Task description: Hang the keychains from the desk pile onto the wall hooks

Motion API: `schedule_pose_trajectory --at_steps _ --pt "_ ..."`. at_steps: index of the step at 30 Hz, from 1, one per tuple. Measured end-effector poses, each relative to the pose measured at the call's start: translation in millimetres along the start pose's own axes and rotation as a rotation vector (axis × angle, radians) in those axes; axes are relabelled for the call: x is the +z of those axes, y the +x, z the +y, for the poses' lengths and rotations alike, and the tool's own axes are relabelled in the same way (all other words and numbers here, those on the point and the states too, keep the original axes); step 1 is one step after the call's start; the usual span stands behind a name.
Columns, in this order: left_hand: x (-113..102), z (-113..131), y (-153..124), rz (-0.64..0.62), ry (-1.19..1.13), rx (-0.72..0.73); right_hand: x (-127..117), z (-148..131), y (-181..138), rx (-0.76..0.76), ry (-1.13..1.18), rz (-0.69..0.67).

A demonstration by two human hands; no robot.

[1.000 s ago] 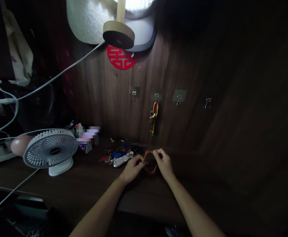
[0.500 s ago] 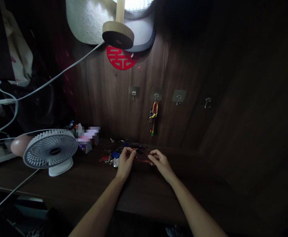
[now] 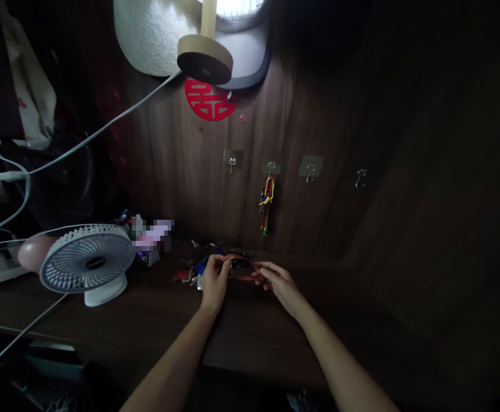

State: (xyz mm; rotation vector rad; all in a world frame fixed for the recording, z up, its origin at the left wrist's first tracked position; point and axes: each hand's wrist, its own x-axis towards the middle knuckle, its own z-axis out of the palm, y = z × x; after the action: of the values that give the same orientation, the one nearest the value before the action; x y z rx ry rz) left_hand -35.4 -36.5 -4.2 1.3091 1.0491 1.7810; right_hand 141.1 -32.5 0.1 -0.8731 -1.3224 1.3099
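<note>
A reddish-brown strap (image 3: 245,278) bends into a loop between my hands, low over the dark wooden shelf (image 3: 250,337). My left hand (image 3: 214,286) pinches its left side between thumb and fingers. On the right side, my right hand (image 3: 281,286) has its fingers closed on the same strap. What hangs from the strap, if anything, I cannot make out. Just left of my left hand lies a pile of keys (image 3: 193,280) with a blue tag (image 3: 199,268) and a red piece (image 3: 180,275); the hand covers part of it.
Several metal hooks (image 3: 310,170) line the back panel; one bears keys on a colourful cord (image 3: 268,194). A white fan (image 3: 87,260) stands at left near a small box (image 3: 149,256). Above are caps (image 3: 151,43), a lamp base (image 3: 205,59) and its cable (image 3: 116,119).
The strap has opened into a wider, clearer loop. My left hand has shifted slightly left, and the fingers of my right hand have turned a little on the strap.
</note>
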Motion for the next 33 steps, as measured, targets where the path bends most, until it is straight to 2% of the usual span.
schedule_pose_trajectory --at_steps 6,8,13,19,22,25,30,33 --pt "-4 -2 0 0.06 0.199 0.053 4 -10 -4 0.021 0.122 0.017" --pt "-5 -3 -1 0.041 0.287 0.074 5 -15 -7 0.023 0.183 0.029" --pt "-4 -6 -5 -0.154 0.491 0.109 3 -26 -8 -0.019 0.245 0.073" --pt "1 4 -9 -0.393 0.469 0.125 2 -40 -1 -0.154 0.31 0.151" --pt "1 8 -12 -0.485 0.478 0.084 6 -53 4 -0.275 0.249 0.188" --pt "1 9 -12 -0.526 0.501 0.056 8 -72 12 -0.379 0.126 0.249" --pt "0 5 -11 -0.549 0.534 0.09 4 -105 37 -0.545 -0.139 0.367" --pt "1 4 -10 -0.533 0.535 0.098 4 -122 57 -0.63 -0.259 0.382"
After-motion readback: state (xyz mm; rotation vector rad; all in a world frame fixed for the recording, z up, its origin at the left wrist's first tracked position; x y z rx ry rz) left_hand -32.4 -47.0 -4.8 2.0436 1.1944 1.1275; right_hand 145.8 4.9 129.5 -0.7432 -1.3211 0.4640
